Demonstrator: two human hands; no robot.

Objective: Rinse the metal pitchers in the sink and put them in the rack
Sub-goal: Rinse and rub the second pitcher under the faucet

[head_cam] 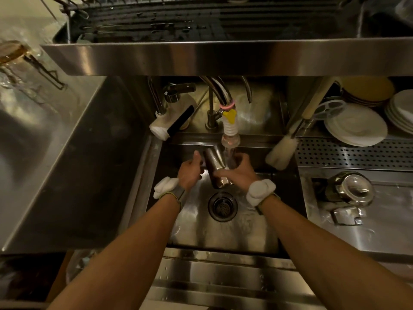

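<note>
You are curling the fingers [223, 173] of your right hand [240, 172] over the near side of the metal pitcher [212, 161]. Your left hand [190, 172] is bracing it from the other side, thumb [197, 155] lying up along its wall and the lower fingers tucked toward its underside. Both hands are gripping it, neither spread wide. The pitcher is lying tilted between your palms, low in the sink [196, 231] and just beyond the drain [222, 205]. Its far end is reaching under the faucet nozzle [230, 139], where water is running down close by your right fingers. Which end is the mouth is not clear from here, and no handle is showing. Judging by the steel, you are handling something stiff that will not give under a squeeze, probably light when empty and getting heavier as it fills. With the water it is likely slick, so wrapping the body with a full hand looks safer than pinching the rim. The rack [201, 23] is sitting above and behind the faucet, past the steel ledge, so you are facing an upward reach with a wet load. A second shiny metal vessel [348, 186] is lying on the drainboard to your right, well apart from your hands.
</note>
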